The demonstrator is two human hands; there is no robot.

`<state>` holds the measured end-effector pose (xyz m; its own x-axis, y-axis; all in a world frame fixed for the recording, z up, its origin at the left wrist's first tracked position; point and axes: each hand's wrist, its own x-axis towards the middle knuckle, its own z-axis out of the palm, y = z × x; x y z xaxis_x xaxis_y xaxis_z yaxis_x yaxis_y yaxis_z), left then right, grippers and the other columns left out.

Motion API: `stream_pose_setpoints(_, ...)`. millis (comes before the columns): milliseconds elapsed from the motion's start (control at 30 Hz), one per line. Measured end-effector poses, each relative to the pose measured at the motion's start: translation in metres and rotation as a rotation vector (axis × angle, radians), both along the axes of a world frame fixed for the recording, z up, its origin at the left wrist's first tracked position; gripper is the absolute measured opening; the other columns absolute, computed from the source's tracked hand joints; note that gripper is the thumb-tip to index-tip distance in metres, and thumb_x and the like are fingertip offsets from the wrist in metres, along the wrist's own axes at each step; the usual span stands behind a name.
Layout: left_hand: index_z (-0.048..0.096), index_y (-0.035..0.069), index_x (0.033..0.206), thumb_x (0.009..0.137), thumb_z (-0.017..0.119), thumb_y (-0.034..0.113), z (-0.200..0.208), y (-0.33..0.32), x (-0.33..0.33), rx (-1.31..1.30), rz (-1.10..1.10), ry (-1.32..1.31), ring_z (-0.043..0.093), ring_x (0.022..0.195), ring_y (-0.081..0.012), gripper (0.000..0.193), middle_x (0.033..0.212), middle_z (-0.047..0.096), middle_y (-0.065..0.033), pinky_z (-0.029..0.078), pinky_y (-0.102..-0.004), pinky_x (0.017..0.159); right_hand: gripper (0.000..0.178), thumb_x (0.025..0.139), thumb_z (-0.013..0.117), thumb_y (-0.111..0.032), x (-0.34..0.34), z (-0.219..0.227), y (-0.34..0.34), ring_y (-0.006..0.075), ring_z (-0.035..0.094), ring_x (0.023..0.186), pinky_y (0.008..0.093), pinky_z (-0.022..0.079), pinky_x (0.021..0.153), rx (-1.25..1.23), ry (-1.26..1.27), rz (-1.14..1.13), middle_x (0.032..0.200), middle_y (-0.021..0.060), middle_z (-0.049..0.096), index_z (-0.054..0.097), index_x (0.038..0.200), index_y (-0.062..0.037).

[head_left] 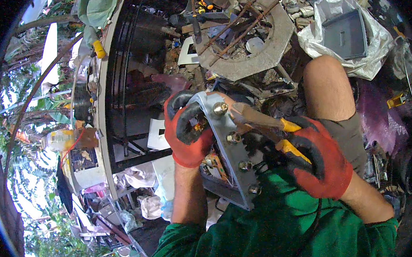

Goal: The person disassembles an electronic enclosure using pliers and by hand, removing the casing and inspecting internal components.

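Note:
My left hand [188, 139], in a red glove with black fingers, is closed on the upper end of a grey casing [239, 153]. Several brass-coloured threaded fittings stand in a row along its face, and wires and small parts show inside its hollow. In my right hand [325, 168], gloved the same way, is a pair of pliers [254, 116] with yellow-and-black handles. The handles are spread apart. The pliers' jaws reach to the topmost fitting [220, 108]; whether they grip it I cannot make out.
Ahead lies an octagonal concrete ring [236, 72] crossed by rusty rods, with a screwdriver [196, 30] near its left side. A white sack [312, 38] with a grey tray [346, 35] stands at far right. A black metal frame [123, 75] runs along the left. Scrap covers the ground.

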<state>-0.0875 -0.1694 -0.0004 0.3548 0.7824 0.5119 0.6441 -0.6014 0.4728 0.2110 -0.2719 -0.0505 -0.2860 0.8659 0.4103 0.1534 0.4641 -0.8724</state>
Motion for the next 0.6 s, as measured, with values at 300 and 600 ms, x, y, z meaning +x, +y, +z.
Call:
stream_pose_setpoints(300,0.068,0.005,0.11,0.066,0.084,0.014,-0.014,0.006,0.003,-0.019,-0.017,-0.066,0.059,0.111,-0.0338,0.047,0.119,0.06,-0.0168,0.048,-0.0414,0.095,0.067,0.083,0.069,-0.016,0.01,-0.023,-0.017,0.0191,0.049,0.119,0.0347,0.038,0.105,-0.618,0.33,0.113,0.128,0.0109,0.051,0.04,0.141,-0.0003)
stream_pose_setpoints(600,0.07,0.004,0.102,0.063,0.079,0.009,-0.004,0.002,0.006,-0.06,0.051,-0.045,0.06,0.109,-0.0327,0.04,0.116,0.061,-0.016,0.049,-0.0402,0.095,0.075,0.085,0.071,-0.01,0.01,-0.038,-0.034,0.0197,0.045,0.13,0.0364,0.034,0.112,-0.876,0.567,0.123,0.136,0.0091,0.049,0.032,0.149,-0.0006)
